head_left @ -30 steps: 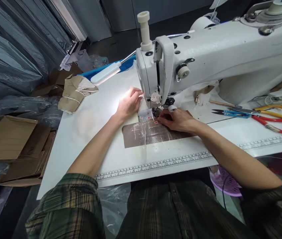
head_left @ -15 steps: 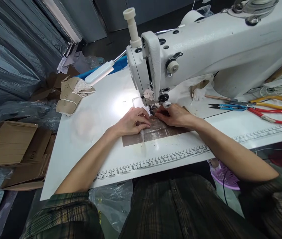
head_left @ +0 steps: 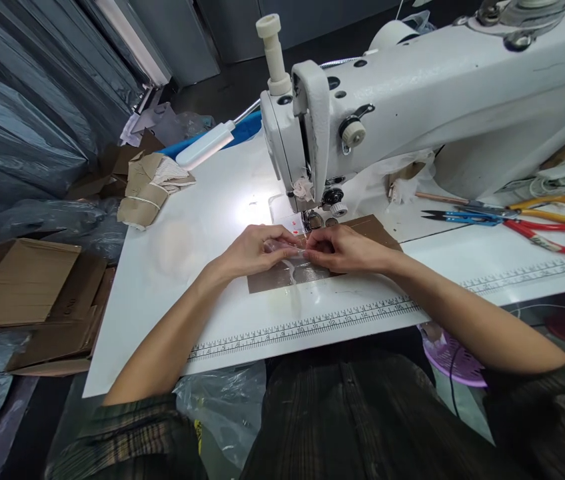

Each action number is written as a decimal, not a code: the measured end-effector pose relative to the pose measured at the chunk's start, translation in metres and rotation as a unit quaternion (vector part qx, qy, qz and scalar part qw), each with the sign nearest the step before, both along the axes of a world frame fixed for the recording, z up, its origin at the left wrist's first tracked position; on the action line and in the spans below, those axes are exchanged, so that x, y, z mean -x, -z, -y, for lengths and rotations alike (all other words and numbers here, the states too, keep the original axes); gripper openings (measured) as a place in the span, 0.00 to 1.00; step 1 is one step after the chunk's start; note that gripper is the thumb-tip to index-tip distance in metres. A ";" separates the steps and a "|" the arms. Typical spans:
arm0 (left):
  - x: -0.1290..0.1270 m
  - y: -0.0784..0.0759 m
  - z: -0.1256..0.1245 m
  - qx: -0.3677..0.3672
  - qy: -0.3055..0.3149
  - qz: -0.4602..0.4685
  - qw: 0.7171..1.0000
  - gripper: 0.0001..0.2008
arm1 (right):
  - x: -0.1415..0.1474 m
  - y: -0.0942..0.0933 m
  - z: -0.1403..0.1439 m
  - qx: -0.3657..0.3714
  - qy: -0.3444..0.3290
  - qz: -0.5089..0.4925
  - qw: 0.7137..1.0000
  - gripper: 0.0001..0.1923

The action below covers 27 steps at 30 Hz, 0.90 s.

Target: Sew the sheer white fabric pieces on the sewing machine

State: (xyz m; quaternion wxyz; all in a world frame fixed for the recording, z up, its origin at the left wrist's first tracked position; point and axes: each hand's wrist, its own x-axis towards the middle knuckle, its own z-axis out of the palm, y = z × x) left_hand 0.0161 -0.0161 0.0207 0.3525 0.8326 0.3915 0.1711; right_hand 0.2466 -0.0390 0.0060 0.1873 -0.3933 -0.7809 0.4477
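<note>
Left hand (head_left: 252, 250) and right hand (head_left: 345, 248) pinched a small clear plastic piece (head_left: 295, 252) between their fingers, over the brown taped patch (head_left: 272, 280) on the white tabletop (head_left: 172, 260), just before the white sewing machine (head_left: 412, 100). The piece looked light, limp and slippery; edges offered the best hold.

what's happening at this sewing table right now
A person sits at a white industrial sewing machine. Both hands meet just in front of the presser foot: the left hand and the right hand pinch a small clear plastic piece between their fingertips, over a brown patch lying flat on the white table. Red-handled scissors, yellow-handled scissors and blue thread snips lie to the right, apart from the hands. A work lamp lights the table.
</note>
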 end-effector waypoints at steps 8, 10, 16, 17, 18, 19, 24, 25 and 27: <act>0.005 -0.006 -0.018 -0.056 -0.037 -0.075 0.995 0.12 | 0.012 0.002 0.009 0.080 0.026 0.058 0.995 0.11; -0.005 0.000 -0.038 -0.145 0.012 -0.153 0.977 0.11 | 0.018 0.003 0.007 -0.056 0.079 0.168 0.981 0.10; -0.018 0.019 -0.083 -0.313 0.045 -0.198 0.928 0.14 | 0.012 0.012 0.000 -0.218 0.078 0.220 0.948 0.20; -0.016 0.019 -0.080 -0.336 0.029 -0.190 0.922 0.14 | 0.009 0.013 -0.001 -0.211 0.072 0.208 0.952 0.20; -0.012 0.019 -0.074 -0.358 0.016 -0.178 0.916 0.12 | 0.006 0.014 -0.003 -0.202 0.065 0.198 0.957 0.20; -0.008 0.017 -0.064 -0.377 0.010 -0.159 0.913 0.11 | 0.003 0.014 -0.005 -0.193 0.057 0.192 0.960 0.20; 0.008 0.012 -0.003 -0.332 0.184 -0.067 0.923 0.12 | -0.002 0.009 -0.016 -0.147 0.012 0.184 0.972 0.20; 0.009 0.014 0.005 -0.330 0.197 -0.083 0.920 0.11 | -0.002 0.008 -0.017 -0.141 0.011 0.185 0.972 0.20; 0.007 0.022 0.013 -0.349 0.182 -0.119 0.912 0.10 | -0.001 0.006 -0.018 -0.140 0.016 0.186 0.972 0.20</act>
